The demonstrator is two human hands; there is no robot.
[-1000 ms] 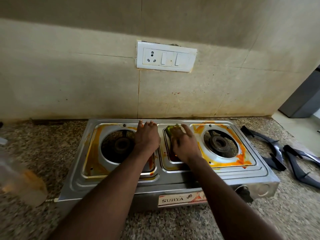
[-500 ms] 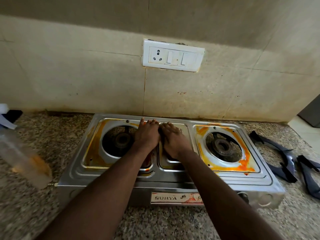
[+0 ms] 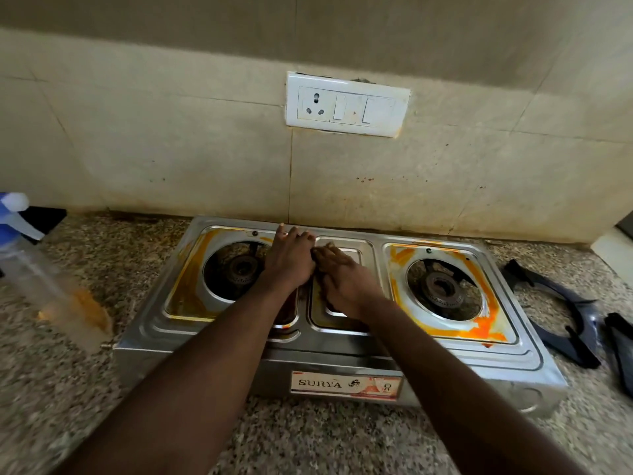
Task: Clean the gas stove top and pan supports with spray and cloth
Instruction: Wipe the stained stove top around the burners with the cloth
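Observation:
A steel two-burner gas stove (image 3: 534, 358) sits on the granite counter, smeared with orange stains around the left burner (image 3: 241, 269) and the right burner (image 3: 442, 289). My left hand (image 3: 291, 260) lies flat on the stove top between the left burner and the centre panel and holds nothing. My right hand (image 3: 346, 282) presses on the centre panel over a cloth (image 3: 331, 247); only a brownish bit shows at the fingertips. Two dark pan supports (image 3: 561, 303) (image 3: 620, 344) lie on the counter to the right of the stove. A clear spray bottle (image 3: 37, 269) stands at the left.
A tiled wall rises right behind the stove, with a white socket and switch plate (image 3: 347, 104) above it. The speckled granite counter (image 3: 325, 440) runs in front of the stove. A dark object (image 3: 44, 217) sits behind the spray bottle.
My right hand has slid left across the centre panel until it touches my left hand, and the cloth is now mostly hidden under it. The left hand has stayed put. The view has tilted.

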